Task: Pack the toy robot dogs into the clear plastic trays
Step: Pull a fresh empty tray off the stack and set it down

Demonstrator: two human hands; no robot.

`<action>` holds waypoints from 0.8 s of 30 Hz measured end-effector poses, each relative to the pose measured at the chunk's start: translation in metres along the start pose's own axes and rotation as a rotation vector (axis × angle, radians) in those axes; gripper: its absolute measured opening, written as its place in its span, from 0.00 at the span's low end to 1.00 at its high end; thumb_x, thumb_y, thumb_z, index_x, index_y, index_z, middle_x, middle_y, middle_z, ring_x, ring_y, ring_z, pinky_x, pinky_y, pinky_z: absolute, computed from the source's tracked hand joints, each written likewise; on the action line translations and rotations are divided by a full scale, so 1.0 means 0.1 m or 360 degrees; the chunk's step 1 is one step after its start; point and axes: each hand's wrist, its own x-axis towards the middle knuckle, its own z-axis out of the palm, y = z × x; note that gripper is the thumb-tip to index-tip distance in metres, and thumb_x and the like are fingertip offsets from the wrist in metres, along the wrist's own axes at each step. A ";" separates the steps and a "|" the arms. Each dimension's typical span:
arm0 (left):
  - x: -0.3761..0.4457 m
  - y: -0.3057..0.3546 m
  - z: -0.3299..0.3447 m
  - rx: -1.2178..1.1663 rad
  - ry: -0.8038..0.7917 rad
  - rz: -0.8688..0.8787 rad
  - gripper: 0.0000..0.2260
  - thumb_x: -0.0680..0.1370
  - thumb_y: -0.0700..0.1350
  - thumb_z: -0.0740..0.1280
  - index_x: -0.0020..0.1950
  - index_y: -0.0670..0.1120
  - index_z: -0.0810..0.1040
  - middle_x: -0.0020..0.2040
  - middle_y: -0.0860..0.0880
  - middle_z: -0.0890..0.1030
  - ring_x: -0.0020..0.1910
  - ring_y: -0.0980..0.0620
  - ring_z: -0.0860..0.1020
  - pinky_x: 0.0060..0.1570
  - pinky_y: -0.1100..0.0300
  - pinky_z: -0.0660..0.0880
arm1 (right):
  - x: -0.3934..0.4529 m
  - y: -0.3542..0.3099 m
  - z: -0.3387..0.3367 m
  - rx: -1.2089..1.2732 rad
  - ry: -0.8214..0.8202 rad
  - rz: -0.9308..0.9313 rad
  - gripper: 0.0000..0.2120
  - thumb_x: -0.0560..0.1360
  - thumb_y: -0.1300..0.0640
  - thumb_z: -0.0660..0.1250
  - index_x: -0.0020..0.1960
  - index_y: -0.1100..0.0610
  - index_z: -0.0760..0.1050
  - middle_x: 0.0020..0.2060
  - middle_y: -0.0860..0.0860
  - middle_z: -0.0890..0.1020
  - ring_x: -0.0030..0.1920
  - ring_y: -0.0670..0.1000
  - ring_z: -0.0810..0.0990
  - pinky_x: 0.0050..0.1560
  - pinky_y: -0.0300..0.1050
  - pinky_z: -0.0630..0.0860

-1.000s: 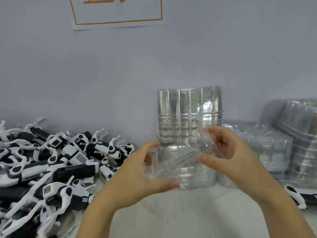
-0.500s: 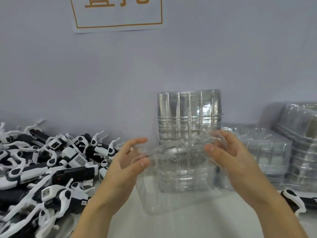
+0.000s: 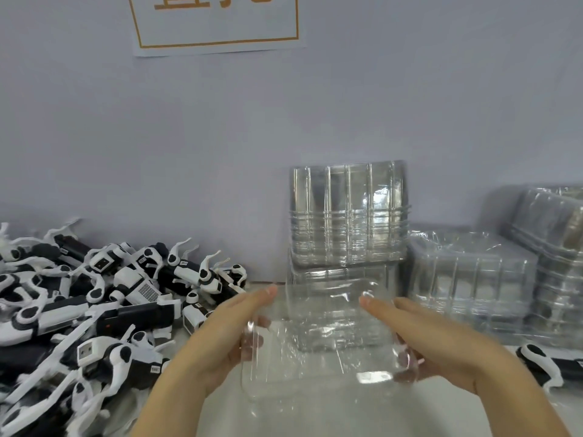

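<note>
I hold one clear plastic tray (image 3: 321,357) above the white table, in front of me at the centre. My left hand (image 3: 220,339) grips its left side, thumb on top and fingers curled under the rim. My right hand (image 3: 422,335) grips its right side the same way. The tray is open side up and has nothing in it. A heap of black and white toy robot dogs (image 3: 94,310) lies on the table at the left, close to my left forearm.
A stack of clear trays (image 3: 348,216) stands against the wall right behind the held tray. More tray stacks (image 3: 473,279) fill the right side. One toy dog (image 3: 542,361) lies at the right edge. A paper sign (image 3: 217,23) hangs on the wall.
The tray has come down and toward me and has opened out flat between my hands. Both hands moved lower and farther apart along its sides.
</note>
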 end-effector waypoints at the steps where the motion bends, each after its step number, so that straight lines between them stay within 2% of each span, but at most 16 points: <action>1: 0.01 -0.02 0.01 0.0047 0.0006 -0.0046 0.25 0.60 0.64 0.75 0.49 0.49 0.84 0.40 0.48 0.78 0.29 0.54 0.72 0.30 0.62 0.67 | 0.01 0.01 0.01 -0.0051 -0.0022 0.0060 0.26 0.69 0.29 0.67 0.57 0.46 0.72 0.47 0.52 0.75 0.31 0.50 0.78 0.45 0.52 0.85; 3: 0.04 -0.08 0.02 0.0085 0.0039 -0.0119 0.24 0.61 0.64 0.75 0.47 0.48 0.84 0.41 0.48 0.79 0.29 0.53 0.74 0.29 0.62 0.67 | 0.05 0.05 0.04 -0.0134 -0.0059 0.0166 0.26 0.73 0.30 0.63 0.61 0.47 0.69 0.50 0.54 0.75 0.36 0.52 0.81 0.39 0.48 0.84; 7: 0.12 -0.24 0.03 0.0134 0.0084 -0.0273 0.23 0.71 0.61 0.74 0.53 0.43 0.81 0.46 0.44 0.79 0.31 0.49 0.79 0.30 0.61 0.69 | 0.16 0.14 0.10 -0.0277 -0.0083 0.0273 0.30 0.76 0.30 0.60 0.69 0.49 0.67 0.51 0.58 0.78 0.44 0.54 0.84 0.40 0.48 0.84; 12: 0.23 -0.42 0.02 0.0202 0.0130 -0.0345 0.23 0.73 0.61 0.73 0.54 0.43 0.80 0.45 0.44 0.80 0.37 0.47 0.80 0.36 0.57 0.76 | 0.25 0.22 0.18 -0.0417 -0.0125 0.0371 0.31 0.76 0.29 0.58 0.69 0.48 0.67 0.48 0.57 0.82 0.41 0.53 0.85 0.46 0.49 0.85; 15: 0.27 -0.49 0.03 0.0369 0.0210 -0.0283 0.19 0.75 0.62 0.70 0.54 0.48 0.81 0.51 0.49 0.80 0.47 0.54 0.78 0.38 0.60 0.70 | 0.29 0.26 0.24 -0.0522 -0.0091 0.0359 0.33 0.77 0.29 0.55 0.73 0.50 0.65 0.47 0.55 0.82 0.40 0.50 0.84 0.45 0.47 0.85; 17: 0.29 -0.52 0.02 0.0403 0.0233 -0.0234 0.19 0.76 0.63 0.68 0.55 0.50 0.81 0.53 0.51 0.80 0.48 0.57 0.76 0.38 0.61 0.68 | 0.31 0.27 0.27 -0.0548 -0.0065 0.0346 0.34 0.78 0.30 0.54 0.75 0.51 0.65 0.47 0.55 0.81 0.41 0.51 0.83 0.45 0.46 0.85; 19: 0.32 -0.53 0.01 0.0478 0.0274 -0.0189 0.19 0.77 0.64 0.67 0.57 0.51 0.79 0.53 0.52 0.79 0.48 0.54 0.76 0.39 0.61 0.68 | 0.32 0.28 0.29 -0.0535 -0.0057 0.0351 0.34 0.79 0.31 0.53 0.75 0.52 0.64 0.47 0.55 0.80 0.40 0.51 0.83 0.41 0.45 0.84; 21: 0.36 -0.54 0.00 0.0537 0.0416 -0.0113 0.18 0.78 0.62 0.67 0.57 0.49 0.79 0.53 0.50 0.79 0.51 0.48 0.78 0.45 0.57 0.72 | 0.34 0.27 0.28 -0.0528 -0.0062 0.0365 0.33 0.80 0.33 0.53 0.76 0.54 0.63 0.47 0.55 0.77 0.36 0.51 0.82 0.36 0.43 0.83; 23: 0.38 -0.52 -0.02 0.0523 0.0631 0.0036 0.13 0.79 0.57 0.68 0.52 0.48 0.79 0.50 0.48 0.80 0.49 0.46 0.80 0.50 0.54 0.76 | 0.35 0.27 0.27 -0.0563 -0.0057 0.0377 0.32 0.81 0.34 0.52 0.75 0.54 0.63 0.48 0.53 0.75 0.36 0.51 0.82 0.35 0.41 0.82; 24: 0.37 -0.50 -0.03 0.0502 0.0728 0.0136 0.09 0.79 0.53 0.69 0.49 0.47 0.80 0.48 0.48 0.81 0.47 0.47 0.80 0.50 0.53 0.78 | 0.35 0.27 0.26 -0.0593 -0.0049 0.0379 0.31 0.80 0.33 0.52 0.74 0.54 0.64 0.49 0.52 0.75 0.37 0.51 0.82 0.37 0.41 0.82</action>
